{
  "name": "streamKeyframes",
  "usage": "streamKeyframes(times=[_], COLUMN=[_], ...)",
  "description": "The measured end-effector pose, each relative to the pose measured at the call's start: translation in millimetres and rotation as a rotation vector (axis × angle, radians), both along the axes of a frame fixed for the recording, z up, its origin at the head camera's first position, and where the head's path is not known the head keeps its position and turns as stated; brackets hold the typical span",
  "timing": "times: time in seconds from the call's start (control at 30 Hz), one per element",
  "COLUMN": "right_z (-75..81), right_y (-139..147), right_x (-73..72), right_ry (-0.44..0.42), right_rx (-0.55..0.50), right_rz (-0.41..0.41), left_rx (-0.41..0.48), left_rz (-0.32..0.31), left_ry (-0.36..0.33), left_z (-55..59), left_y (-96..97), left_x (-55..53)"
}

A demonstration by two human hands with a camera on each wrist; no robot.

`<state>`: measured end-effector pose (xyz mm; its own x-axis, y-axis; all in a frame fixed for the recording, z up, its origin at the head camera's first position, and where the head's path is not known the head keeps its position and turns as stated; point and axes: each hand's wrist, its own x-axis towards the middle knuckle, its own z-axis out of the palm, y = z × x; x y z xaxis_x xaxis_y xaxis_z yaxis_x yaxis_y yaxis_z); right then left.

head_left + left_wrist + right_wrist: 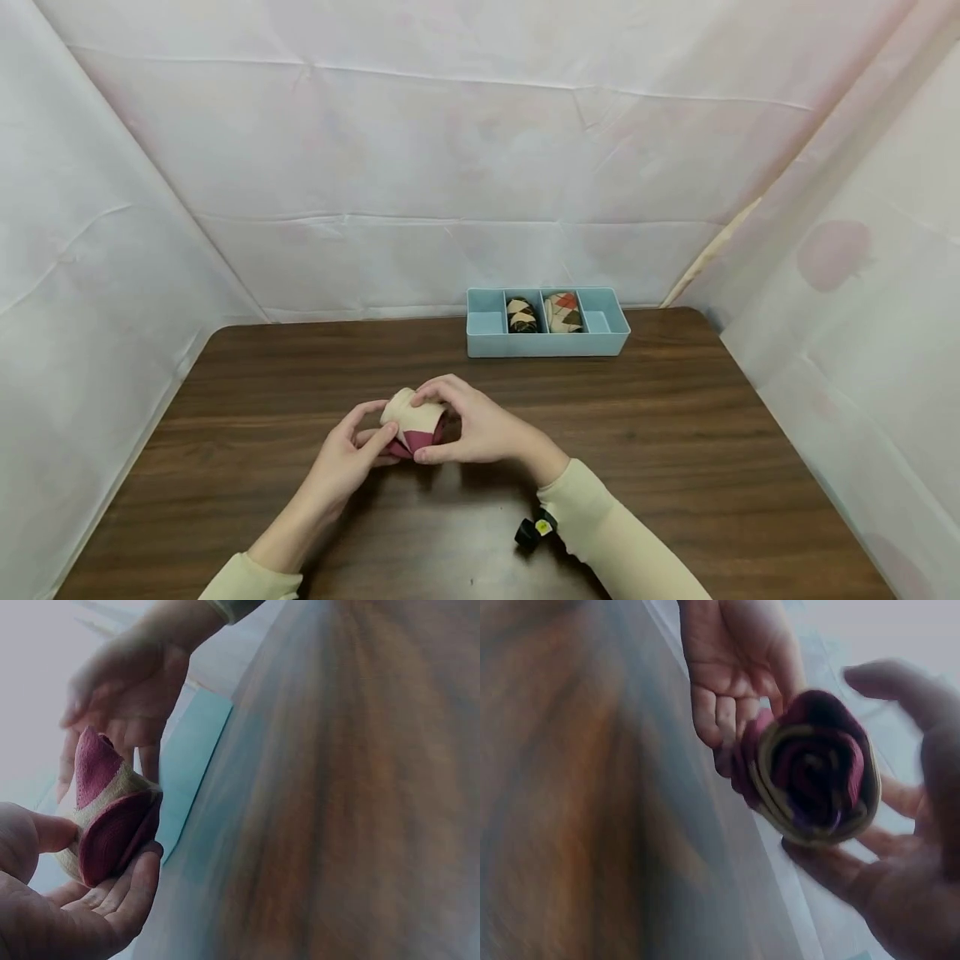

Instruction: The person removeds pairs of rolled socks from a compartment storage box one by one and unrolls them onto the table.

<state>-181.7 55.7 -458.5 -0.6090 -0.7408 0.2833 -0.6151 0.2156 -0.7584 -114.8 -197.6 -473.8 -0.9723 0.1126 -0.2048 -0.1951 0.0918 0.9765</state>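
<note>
A rolled sock [414, 418], cream with maroon patches, is held above the dark wooden table. My left hand [347, 457] grips its left end, with the thumb on the near face. From the right, my right hand [476, 423] curves its fingers over the roll. The right wrist view shows the spiral end of the sock [817, 776], lower fingers against it and the upper digit standing off. In the left wrist view, a maroon flap sticks up from the sock [112, 817], between the left thumb and fingers.
At the table's back edge stands a light blue divided box [543, 345]. Its middle compartments hold a black-and-cream rolled sock [522, 317] and a beige argyle rolled sock [562, 313]. A small black object [528, 533] lies by the right sleeve. White fabric walls [465, 158] enclose the table.
</note>
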Motion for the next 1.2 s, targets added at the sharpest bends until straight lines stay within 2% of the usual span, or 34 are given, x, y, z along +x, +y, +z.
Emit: streamKeyframes(times=[0.13,0.3,0.53,0.67,0.8,0.9,0.97,1.2], right_z=[2.8,4.6,-1.4,-3.9,-6.5,-8.4,-10.8,-15.7], right_y=[-13.3,-24.9,-28.9,-29.0,-27.5,-27.0,-26.9,-27.9], right_x=[13.9,25.1,21.8,18.4,16.5,15.5,14.3,13.2], right_ry=[0.026,0.036,0.065,0.09,0.083,0.08,0.081,0.098], right_rx=[0.101,0.198,0.236,0.25,0.253,0.25,0.249,0.257], right_rz=[-0.046,-0.04,-0.044,-0.064,-0.066,-0.07,-0.078,-0.107], left_rx=[-0.005,0.019,0.01,-0.057,-0.144,-0.17,-0.16,-0.132], left_rz=[-0.023,-0.054,-0.145,-0.172,-0.119,-0.071,-0.06,-0.078], left_ry=[-0.025,-0.056,-0.054,-0.018,0.019,0.044,0.051,0.048], left_z=[-3.3,-8.2,-10.0,-8.9,-9.9,-12.4,-14.1,-22.5], left_y=[-10.2,-21.4,-27.3,-26.8,-25.6,-26.8,-27.6,-29.8], left_x=[10.2,20.6,27.0,27.7,27.0,25.7,24.5,20.7])
